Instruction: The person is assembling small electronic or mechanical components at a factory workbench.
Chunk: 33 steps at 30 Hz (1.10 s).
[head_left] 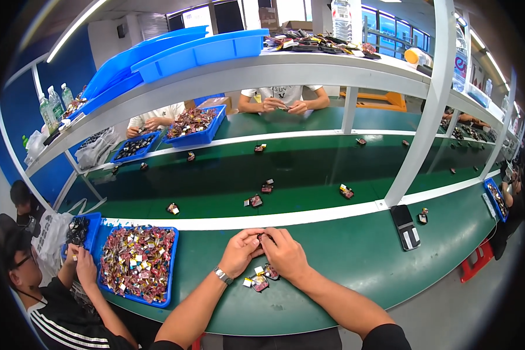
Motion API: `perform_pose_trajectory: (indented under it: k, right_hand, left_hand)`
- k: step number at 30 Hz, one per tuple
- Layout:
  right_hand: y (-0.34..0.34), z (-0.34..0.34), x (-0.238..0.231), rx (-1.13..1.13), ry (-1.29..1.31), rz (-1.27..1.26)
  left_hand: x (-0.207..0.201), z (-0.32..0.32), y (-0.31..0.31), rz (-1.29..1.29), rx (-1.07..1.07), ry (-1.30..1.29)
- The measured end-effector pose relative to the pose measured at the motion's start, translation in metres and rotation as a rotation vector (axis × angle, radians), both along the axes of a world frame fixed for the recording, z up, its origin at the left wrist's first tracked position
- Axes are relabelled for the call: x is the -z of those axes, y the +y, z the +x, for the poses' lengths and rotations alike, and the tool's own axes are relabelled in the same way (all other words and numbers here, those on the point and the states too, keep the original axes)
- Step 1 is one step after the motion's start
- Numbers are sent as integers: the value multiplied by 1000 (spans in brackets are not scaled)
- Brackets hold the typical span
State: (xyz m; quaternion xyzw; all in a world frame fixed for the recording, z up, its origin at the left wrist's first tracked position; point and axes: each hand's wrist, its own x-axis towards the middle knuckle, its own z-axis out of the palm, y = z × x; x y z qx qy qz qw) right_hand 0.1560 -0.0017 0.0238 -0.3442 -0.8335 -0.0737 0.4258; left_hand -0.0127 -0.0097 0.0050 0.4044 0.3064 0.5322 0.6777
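Note:
My left hand [240,252], with a metal watch on its wrist, is closed with its fingertips meeting those of my right hand [284,254]. Between them the fingers pinch a small dark part [261,237], mostly hidden by the fingers. Just below my hands, a few small reddish parts [261,282] with white and yellow tabs lie on the green table [332,274]. To the left of my hands, a blue tray [172,256] is heaped with many similar reddish parts.
A black flat case [403,227] lies at the right, beside a small part [423,216]. Beyond a white rail, scattered parts [254,201] lie on a green belt [216,184]. A white post [420,116] rises at right. A co-worker's hands [84,265] are at left.

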Motion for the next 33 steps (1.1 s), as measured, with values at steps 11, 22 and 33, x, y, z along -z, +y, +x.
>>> perform_pose_trajectory:
  k: [11,22,33]
  right_hand:
    - [0,-8,-3,-56,249,-96]
    - [4,-1,-6,-88,566,-410]
    - [144,71,19,350,622,-530]
  left_hand:
    - [6,-8,2,-14,-14,-48]
    - [5,-3,4,29,26,17]
    - [-5,1,3,93,-6,51]
